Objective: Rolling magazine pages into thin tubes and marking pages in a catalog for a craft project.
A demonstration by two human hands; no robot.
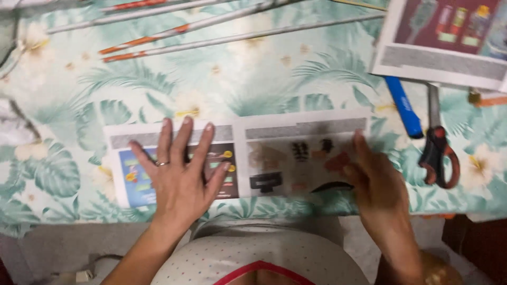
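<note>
left hand (pixel 179 177) lies flat on the left half of the magazine sheet (pixel 296 153), fingers spread wide, gripping nothing, just pressing down. the sheet lies crosswise on the leaf-print tablecloth (pixel 237 79), long axis left to right. at the sheet's right end, the right hand (pixel 377 184) pinches the near corner, fingers curled. right of the sheet: blue pen (pixel 404 108), then scissors (pixel 437 145), untouched.

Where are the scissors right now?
In the head view, the scissors lie on the floral tablecloth at the far right, just right of the blue pen and beyond the right hand.
</note>
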